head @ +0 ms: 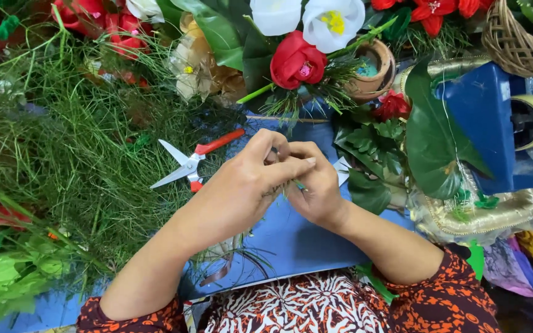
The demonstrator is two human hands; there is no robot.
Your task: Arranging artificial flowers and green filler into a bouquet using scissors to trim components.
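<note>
Both hands meet over blue board (303, 246), just right of scissors (189, 163). Left hand (251, 182) and right hand (316, 185) fingertips pinched together on thin green stem (300, 185). Judgement: keep pinch tight, work close to tips.

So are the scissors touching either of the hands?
Apart. The head view shows the scissors lying open on grass, a plain gap from the left hand and right hand.

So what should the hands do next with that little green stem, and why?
Probably keep pinching and twisting. The left hand and right hand are pressed together around a thin green stem, so it looks half done. The open scissors lie close by.
</note>
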